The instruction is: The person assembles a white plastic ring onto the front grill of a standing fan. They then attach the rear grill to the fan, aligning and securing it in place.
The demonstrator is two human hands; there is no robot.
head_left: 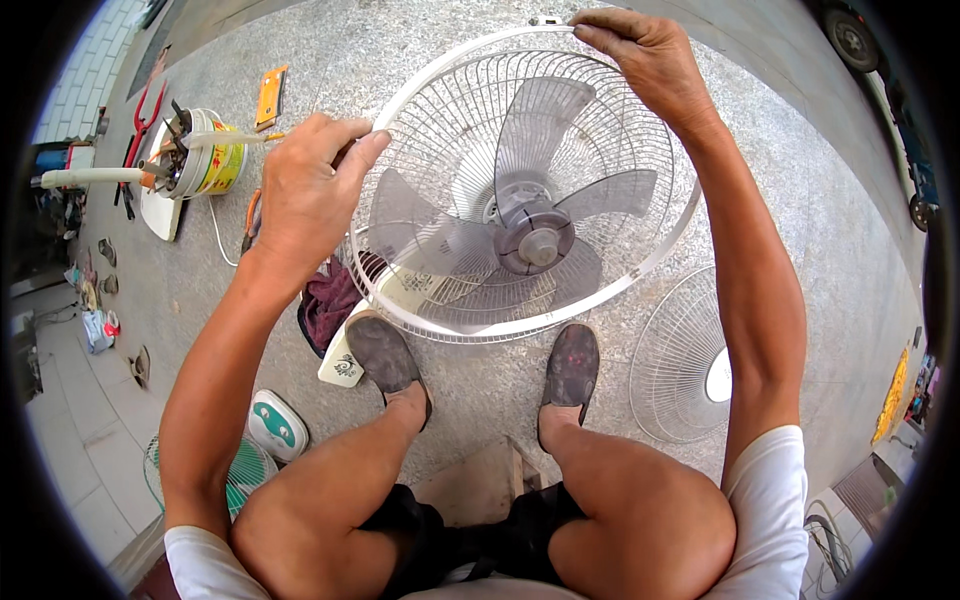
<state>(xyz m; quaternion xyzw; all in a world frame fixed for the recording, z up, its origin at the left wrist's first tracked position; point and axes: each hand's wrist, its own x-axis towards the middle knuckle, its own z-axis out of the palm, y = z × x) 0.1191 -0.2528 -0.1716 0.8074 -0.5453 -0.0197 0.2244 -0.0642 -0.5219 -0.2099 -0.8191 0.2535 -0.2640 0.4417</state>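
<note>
A white fan ring (600, 297) runs around the rim of a wire fan grille (640, 120) in front of my feet. Inside the grille are translucent grey fan blades (540, 120) and a grey round hub (538, 243). My left hand (305, 190) is closed on the ring at its upper left, thumb and fingers pinching the rim. At the far top, my right hand (655, 65) pinches the same ring beside a small clip (545, 20). Another wire grille (665, 375) with a white centre disc lies on the floor to the right, partly behind my right forearm.
At left stands a bucket (228, 165) of tools, near red-handled cutters (140, 125) and an orange packet (270, 97). A dark red cloth (330, 305) and a cream fan base (343, 362) lie by my left foot. Lower left are a green-white panel (278, 425) and green fan grille (250, 472).
</note>
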